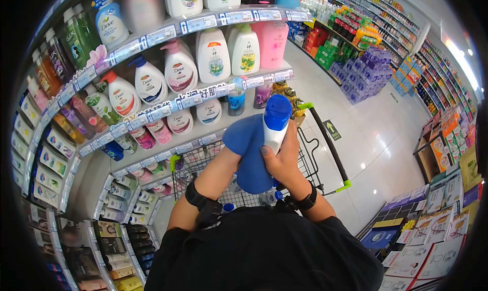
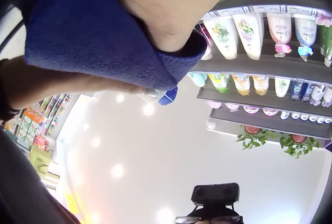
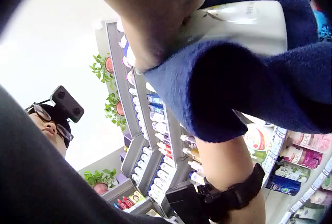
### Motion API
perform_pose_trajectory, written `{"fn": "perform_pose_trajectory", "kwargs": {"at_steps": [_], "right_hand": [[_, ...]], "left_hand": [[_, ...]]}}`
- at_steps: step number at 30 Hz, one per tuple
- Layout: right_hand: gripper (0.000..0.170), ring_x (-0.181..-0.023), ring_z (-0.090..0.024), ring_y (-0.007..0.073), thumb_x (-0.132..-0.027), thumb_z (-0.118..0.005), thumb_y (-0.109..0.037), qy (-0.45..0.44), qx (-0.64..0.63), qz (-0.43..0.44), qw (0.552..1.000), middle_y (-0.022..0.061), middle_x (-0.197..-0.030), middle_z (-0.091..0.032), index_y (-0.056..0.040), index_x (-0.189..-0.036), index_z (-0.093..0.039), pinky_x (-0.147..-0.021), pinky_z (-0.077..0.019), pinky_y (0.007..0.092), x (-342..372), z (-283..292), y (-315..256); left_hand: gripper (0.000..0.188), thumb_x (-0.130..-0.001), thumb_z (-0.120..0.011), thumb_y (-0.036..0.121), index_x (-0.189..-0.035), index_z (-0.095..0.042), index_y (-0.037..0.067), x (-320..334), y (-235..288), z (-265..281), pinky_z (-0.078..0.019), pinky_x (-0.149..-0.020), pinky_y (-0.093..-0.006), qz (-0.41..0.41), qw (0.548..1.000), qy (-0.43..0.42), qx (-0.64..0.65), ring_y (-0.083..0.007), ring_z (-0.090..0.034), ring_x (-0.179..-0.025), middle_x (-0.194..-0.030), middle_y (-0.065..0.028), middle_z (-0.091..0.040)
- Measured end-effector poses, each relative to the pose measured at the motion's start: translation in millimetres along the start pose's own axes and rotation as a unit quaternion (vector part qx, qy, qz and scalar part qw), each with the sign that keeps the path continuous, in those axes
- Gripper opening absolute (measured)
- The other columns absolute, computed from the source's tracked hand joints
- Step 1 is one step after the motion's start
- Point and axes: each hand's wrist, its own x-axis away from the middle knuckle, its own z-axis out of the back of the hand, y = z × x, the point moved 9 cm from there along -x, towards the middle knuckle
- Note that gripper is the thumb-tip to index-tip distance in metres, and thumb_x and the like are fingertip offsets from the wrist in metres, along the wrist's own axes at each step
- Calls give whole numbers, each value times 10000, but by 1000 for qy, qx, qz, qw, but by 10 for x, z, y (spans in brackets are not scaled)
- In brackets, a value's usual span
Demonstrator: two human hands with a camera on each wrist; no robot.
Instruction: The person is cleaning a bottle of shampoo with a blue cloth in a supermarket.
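My right hand (image 1: 284,156) grips a white bottle (image 1: 274,137) with a blue flip cap (image 1: 279,107), its thumb lying along the front. A dark blue cloth (image 1: 251,161) drapes over the bottle's lower part and over my left hand (image 2: 163,29). Only the heel of that hand shows in the left wrist view; its fingers are hidden by the cloth. In the right wrist view, more of the bottle's white side (image 3: 249,24) lies between folds of cloth. Both hands are close together in front of the body, above a shopping cart (image 1: 325,143).
Curved shelves (image 1: 229,90) of Dove, Lux and other pump bottles stand ahead and to the left. Several blue-capped bottles (image 1: 229,207) are low in the cart. Purple packs (image 1: 363,77) are stacked farther off, and boxed goods (image 1: 432,220) line the right side.
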Motion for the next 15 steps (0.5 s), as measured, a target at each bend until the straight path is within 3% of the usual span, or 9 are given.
{"fn": "perform_pose_trajectory", "kwargs": {"at_steps": [2, 6, 8, 10, 13, 15], "right_hand": [[726, -979, -468, 334, -649, -711, -383, -29, -38, -7, 999, 172, -1070, -482, 21, -1175, -416, -852, -377, 404, -12, -3, -36], [791, -991, -480, 333, -524, -779, -390, -24, 14, 119, 993, 168, -1070, -499, -3, -1136, -461, -851, -388, 404, -46, 14, -373], [800, -984, -484, 329, -513, -781, -388, -13, -19, 116, 993, 164, -1057, -506, -1, -1136, -460, -850, -389, 399, -16, 25, -286], [812, -947, -504, 318, -557, -757, -452, 2, -77, 83, 994, 163, -1026, -513, 18, -1144, -448, -828, -402, 379, 37, 2, -111], [807, -926, -522, 272, -655, -678, -531, 26, -148, 28, 988, 157, -1027, -510, 38, -1166, -422, -805, -414, 355, 53, 16, 135], [806, -901, -532, 195, -737, -589, -561, 83, -211, -10, 974, 126, -1018, -526, 62, -1201, -377, -791, -423, 317, 29, 109, 267]], "left_hand": [[389, -850, -550, 234, -1174, -483, 29, 18, 38, -35, -448, -856, -315, -16, 999, -7, -48, -204, -562, -988, -1108, -106, -563], [406, -837, -559, 233, -1176, -478, 26, 126, 166, -135, -449, -843, -327, -49, 987, -13, -156, -226, -568, -970, -1093, -117, -567], [414, -831, -563, 232, -1178, -475, 24, 152, 259, -183, -449, -836, -334, -82, 968, -14, -237, -238, -570, -961, -1085, -123, -569], [422, -824, -568, 231, -1179, -473, 22, 174, 405, -301, -450, -829, -340, -155, 910, -15, -384, -249, -573, -952, -1077, -128, -571], [435, -815, -574, 230, -1181, -469, 20, 222, 570, -541, -450, -819, -349, -271, 777, -6, -568, -266, -577, -938, -1066, -137, -573], [443, -809, -579, 230, -1182, -466, 18, 212, 517, -618, -451, -813, -355, -293, 746, -1, -598, -277, -579, -929, -1058, -142, -575]]}}
